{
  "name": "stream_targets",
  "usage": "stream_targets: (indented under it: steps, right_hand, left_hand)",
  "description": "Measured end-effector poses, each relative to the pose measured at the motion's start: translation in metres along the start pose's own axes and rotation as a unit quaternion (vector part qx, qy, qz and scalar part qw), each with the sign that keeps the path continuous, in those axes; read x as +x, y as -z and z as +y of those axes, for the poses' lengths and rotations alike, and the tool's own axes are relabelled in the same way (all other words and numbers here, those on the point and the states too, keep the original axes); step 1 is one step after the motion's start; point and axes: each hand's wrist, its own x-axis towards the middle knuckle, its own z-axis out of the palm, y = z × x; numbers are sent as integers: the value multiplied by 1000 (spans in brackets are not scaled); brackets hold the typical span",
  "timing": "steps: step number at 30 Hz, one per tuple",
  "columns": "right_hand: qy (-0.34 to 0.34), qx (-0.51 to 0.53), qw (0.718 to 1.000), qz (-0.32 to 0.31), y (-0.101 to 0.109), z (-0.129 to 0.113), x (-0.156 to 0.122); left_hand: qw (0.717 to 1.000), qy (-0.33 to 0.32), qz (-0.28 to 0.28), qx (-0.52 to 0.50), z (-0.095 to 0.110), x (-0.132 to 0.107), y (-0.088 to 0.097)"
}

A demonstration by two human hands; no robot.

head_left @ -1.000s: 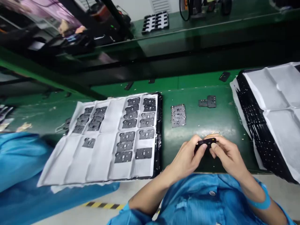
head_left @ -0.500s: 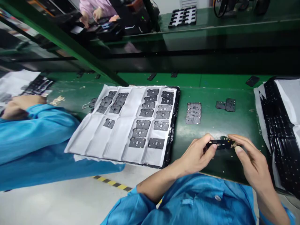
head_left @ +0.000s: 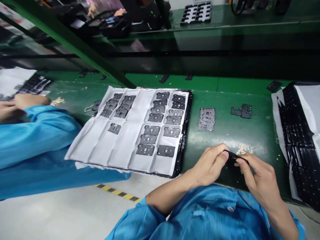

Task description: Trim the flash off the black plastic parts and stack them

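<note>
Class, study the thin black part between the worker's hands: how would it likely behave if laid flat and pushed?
The black part is probably stiff, as it looks straight between the left hand and right hand. It seems light, being thin and pinched near its ends. Laid flat, its slim profile suggests sliding rather than rolling.

From afar, I saw moderate light throw pale glare onto the green bench (head_left: 220, 136) and small glints along the black tray (head_left: 298, 133) at right. Below the shelf (head_left: 225, 27) I met deep shadow; the upper left looked blurred and stretched.
</note>
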Motion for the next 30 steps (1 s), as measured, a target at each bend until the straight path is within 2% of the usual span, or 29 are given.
stream_targets:
  steps: [5, 11, 17, 21, 30]
  right_hand:
    - [28, -22, 999, -11, -2, -3, 1]
    - [39, -21, 999, -19, 0, -5, 2]
    - [6, 7, 999, -48, 4, -4, 2]
    - [-12, 21, 999, -49, 4, -2, 2]
    - [-45, 32, 997, -54, 4, -1, 2]
  left_hand:
    - [999, -13, 17, 47, -1, 1, -2]
    - [999, -34, 10, 27, -10, 3, -4]
    - [999, -38, 13, 36, -9, 3, -4]
    - [998, -40, 26, 51, -7, 3, -6]
    - [997, -16, 15, 72, -7, 3, -7]
